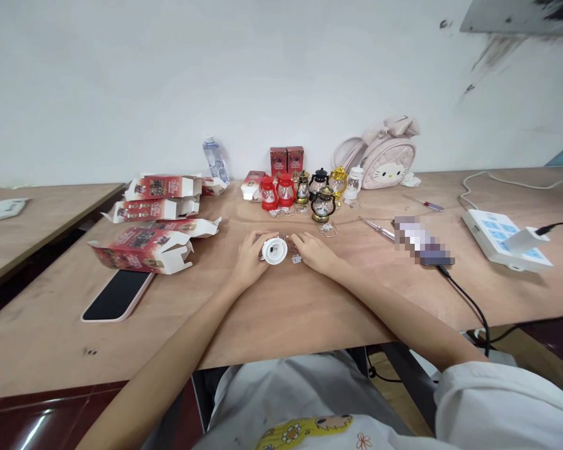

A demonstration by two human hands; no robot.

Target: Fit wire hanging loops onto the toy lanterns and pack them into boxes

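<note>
My left hand (252, 257) is wrapped round a small white lantern (274, 251), tipped so that its round open base faces me. Something small and dark shows inside the base. Just to the right, my right hand (313, 251) rests low over the table with its fingers bent together; what they hold, if anything, is too small to name. By those fingertips lie a thin bent wire (291, 246) and a small pale flat piece (296, 259). Beyond the hands stand several small lanterns: red ones (286, 191), a bronze-black one (323, 205), a gold one (338, 180) and a white one (353, 183).
Opened red boxes (143, 247) lie at left, by a phone (118, 295). A water bottle (215, 159), upright red boxes (286, 161) and a pink bag (388, 159) stand along the wall. Screwdrivers (425, 204), a charging phone (422, 240) and a power strip (502, 240) are at right.
</note>
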